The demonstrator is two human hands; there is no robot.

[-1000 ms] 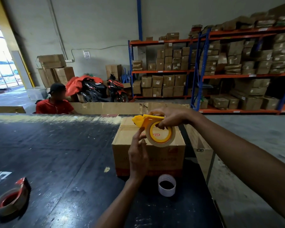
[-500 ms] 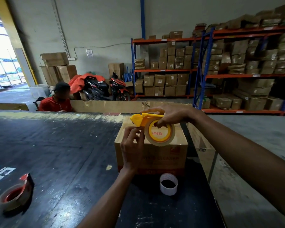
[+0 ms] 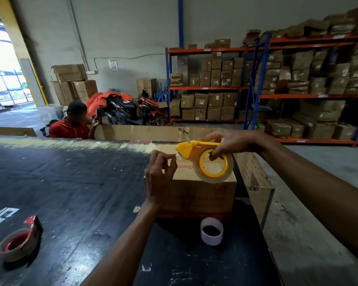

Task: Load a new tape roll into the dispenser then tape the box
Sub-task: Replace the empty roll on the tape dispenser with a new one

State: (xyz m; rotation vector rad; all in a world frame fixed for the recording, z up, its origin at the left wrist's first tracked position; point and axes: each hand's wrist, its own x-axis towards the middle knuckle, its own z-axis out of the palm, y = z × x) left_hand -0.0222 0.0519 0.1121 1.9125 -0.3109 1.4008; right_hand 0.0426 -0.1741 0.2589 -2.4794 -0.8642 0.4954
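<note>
My right hand (image 3: 225, 143) grips a yellow tape dispenser (image 3: 196, 148) with a clear tape roll (image 3: 214, 166) mounted on it, held just above a closed cardboard box (image 3: 196, 193) on the black table. My left hand (image 3: 160, 172) is to the left of the dispenser's nose, thumb and forefinger pinched on the free end of the clear tape. An empty white tape core (image 3: 211, 231) stands on the table in front of the box.
A red dispenser with a tape roll (image 3: 19, 243) lies at the table's near left. A person in a red shirt (image 3: 72, 124) sits beyond the far edge. Flat cardboard leans at the table's right edge (image 3: 254, 178). Shelving with boxes and motorbikes fills the background.
My left hand has moved up from the roll's side to the dispenser's nose and pinched the tape end. The dispenser has turned, so I now see through the roll's hollow centre.
</note>
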